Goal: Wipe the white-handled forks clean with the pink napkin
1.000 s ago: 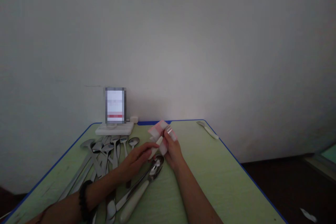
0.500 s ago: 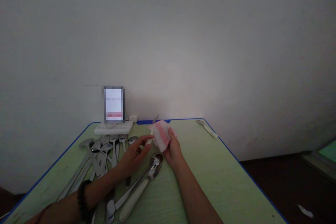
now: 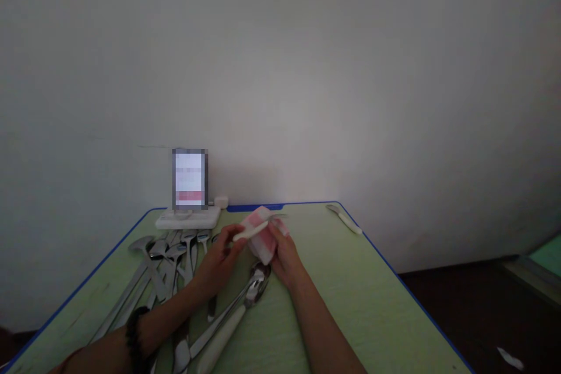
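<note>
A small fork with a white handle (image 3: 252,232) is pinched by its handle in my left hand (image 3: 221,263). Its metal head points right, across the front of a pink-and-white cloth (image 3: 262,250). My right hand (image 3: 284,252) grips this folded cloth, thumb on the near side close to the fork's head. Below both hands, a bundle of large serving utensils (image 3: 256,289) lies on the table, one with a thick white handle (image 3: 222,336). Under and beside my left forearm spreads a pile of metal cutlery and utensils (image 3: 153,272), partly covered by the arm.
A green table (image 3: 350,310) with a blue rim stands against a grey wall. At its back left, a device with a lit, blurred screen (image 3: 190,178) rests on a white stand (image 3: 188,219). A white-handled utensil (image 3: 348,222) lies by the right edge.
The fork has swung from nearly upright to pointing right, and now lies in front of the cloth. Both hands have shifted slightly left, and the cloth has turned with my right hand.
</note>
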